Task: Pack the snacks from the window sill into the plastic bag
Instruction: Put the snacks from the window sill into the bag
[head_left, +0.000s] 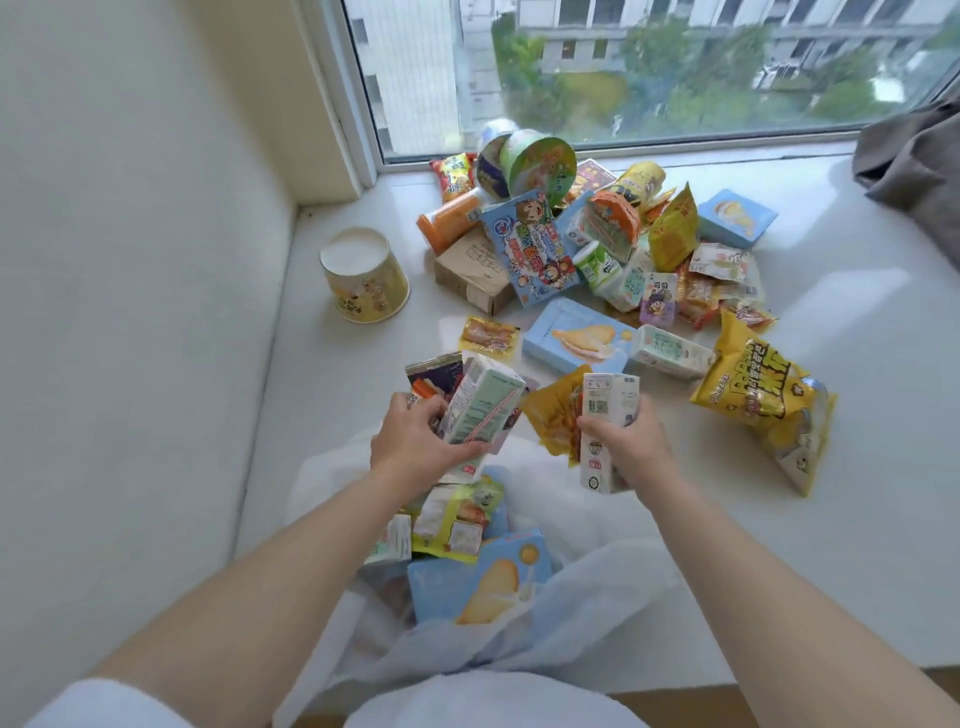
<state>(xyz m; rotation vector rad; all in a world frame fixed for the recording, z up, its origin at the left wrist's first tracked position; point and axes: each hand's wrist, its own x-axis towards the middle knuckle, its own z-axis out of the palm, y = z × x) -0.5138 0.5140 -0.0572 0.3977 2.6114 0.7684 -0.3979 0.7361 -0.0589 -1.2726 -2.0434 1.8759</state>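
A white plastic bag (587, 587) lies open at the sill's near edge, holding a blue cracker box (483, 582), a yellow-green packet (457, 519) and other snacks. My left hand (415, 441) grips a pale green drink carton (483, 405) above the bag's mouth. My right hand (631, 441) grips a white drink carton (605, 415) beside an orange-yellow packet (556, 410). A heap of snacks (587, 244) covers the white window sill (857, 467) beyond my hands.
A yellow paper cup (363, 275) stands upside down at the left. A big yellow popcorn bag (763, 395) lies at the right, a blue box (571, 335) and a carton (670, 351) in the middle. Grey cloth (914, 156) hangs at the far right by the window.
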